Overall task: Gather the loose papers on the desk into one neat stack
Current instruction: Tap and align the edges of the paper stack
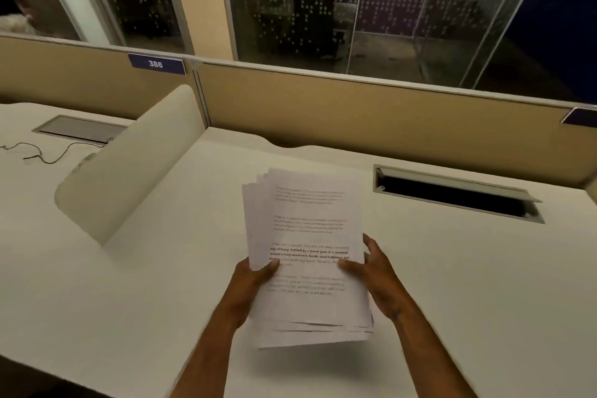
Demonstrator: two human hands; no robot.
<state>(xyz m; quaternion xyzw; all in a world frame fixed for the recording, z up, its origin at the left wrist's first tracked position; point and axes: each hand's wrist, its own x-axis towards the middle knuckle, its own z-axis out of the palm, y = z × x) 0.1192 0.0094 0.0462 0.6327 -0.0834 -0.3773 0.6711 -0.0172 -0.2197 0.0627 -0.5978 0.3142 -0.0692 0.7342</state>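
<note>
A stack of printed white papers (307, 229) is held above the white desk (155, 284), its shadow lying on the desk below. The sheets are roughly together, with edges fanned unevenly at the top left and at the bottom. My left hand (250, 284) grips the stack's left edge, thumb on the top sheet. My right hand (376, 271) grips the right edge, thumb on top and fingers behind. No other loose sheet shows on the desk.
A curved cream divider (129, 168) separates this desk from the left one, where a cable (48, 155) lies. An open cable slot (458, 194) sits at the back right. A tan partition (355, 107) with a "386" label (156, 64) backs the desk.
</note>
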